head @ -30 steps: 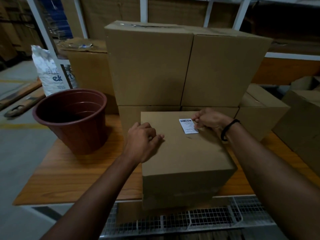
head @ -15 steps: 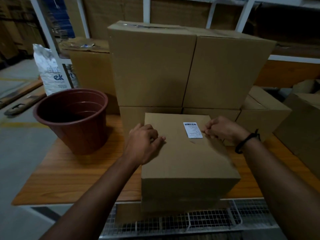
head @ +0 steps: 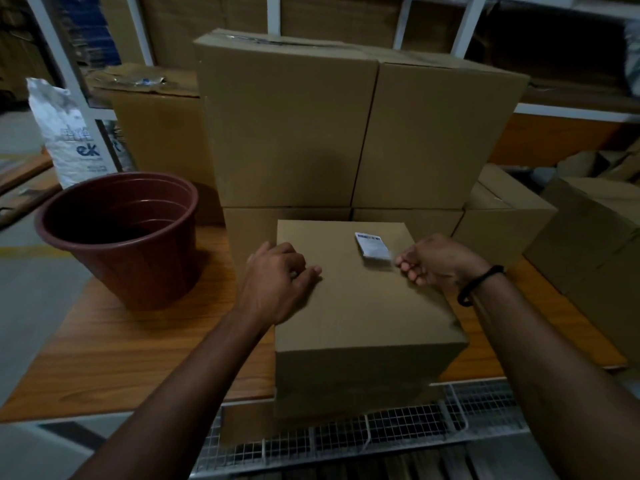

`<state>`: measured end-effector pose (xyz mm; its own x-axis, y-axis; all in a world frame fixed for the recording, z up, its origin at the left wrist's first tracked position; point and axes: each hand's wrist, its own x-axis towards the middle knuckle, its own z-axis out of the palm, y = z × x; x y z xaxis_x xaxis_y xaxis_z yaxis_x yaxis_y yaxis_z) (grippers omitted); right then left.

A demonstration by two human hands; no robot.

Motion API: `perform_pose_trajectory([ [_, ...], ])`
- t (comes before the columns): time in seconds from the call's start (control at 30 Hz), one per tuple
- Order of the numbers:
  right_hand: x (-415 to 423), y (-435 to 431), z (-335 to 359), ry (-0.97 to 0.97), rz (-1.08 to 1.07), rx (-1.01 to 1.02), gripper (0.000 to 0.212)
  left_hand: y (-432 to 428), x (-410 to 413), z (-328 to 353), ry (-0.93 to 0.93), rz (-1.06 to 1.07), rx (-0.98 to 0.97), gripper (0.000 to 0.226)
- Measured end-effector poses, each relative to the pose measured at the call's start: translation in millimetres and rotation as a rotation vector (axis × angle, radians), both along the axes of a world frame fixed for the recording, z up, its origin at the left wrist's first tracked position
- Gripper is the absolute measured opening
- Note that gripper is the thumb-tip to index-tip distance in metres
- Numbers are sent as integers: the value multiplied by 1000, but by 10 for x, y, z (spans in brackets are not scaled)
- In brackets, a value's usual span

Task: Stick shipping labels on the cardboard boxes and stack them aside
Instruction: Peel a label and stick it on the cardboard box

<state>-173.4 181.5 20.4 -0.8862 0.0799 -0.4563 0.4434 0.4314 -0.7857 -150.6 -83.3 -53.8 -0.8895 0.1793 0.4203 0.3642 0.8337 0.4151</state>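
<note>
One label [head: 372, 245] is sitting near the far right corner of the one box [head: 363, 306] overhanging the table's [head: 138, 341] front edge. The left hand [head: 277, 282] is resting curled on the box top and the right hand [head: 440, 261] is curling beside the label, both gripping nothing. Four stacked boxes [head: 346, 133] are crowding right behind, one pot [head: 121, 233] is hogging the left, and wood is showing along the front-left edge.

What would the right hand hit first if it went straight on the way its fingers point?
Probably the white shipping label on top of the cardboard box: it lies just past the curled fingers of the right hand. How high the hand sits above the box is unclear.
</note>
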Motion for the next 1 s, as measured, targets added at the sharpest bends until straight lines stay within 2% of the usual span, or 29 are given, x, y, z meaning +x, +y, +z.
perform_pose_trajectory([
  [0.27,4,-108,-54,106,-4,188,21,2,-2,2,-10,-2,-13,45],
  [0.43,-14,-296,-101,231,76,589,48,-9,-21,-8,-3,-4,-31,54],
  [0.57,53,-444,-88,273,134,697,54,-13,-19,3,-3,-2,-48,53],
  [0.7,-16,-448,-18,186,129,648,58,-17,-17,-1,-8,-14,-53,48],
  [0.9,-189,-284,35,79,94,406,64,-5,-10,9,-12,2,-60,49],
  [1.0,-226,-212,87,35,58,258,43,4,-1,32,-1,5,-56,45],
])
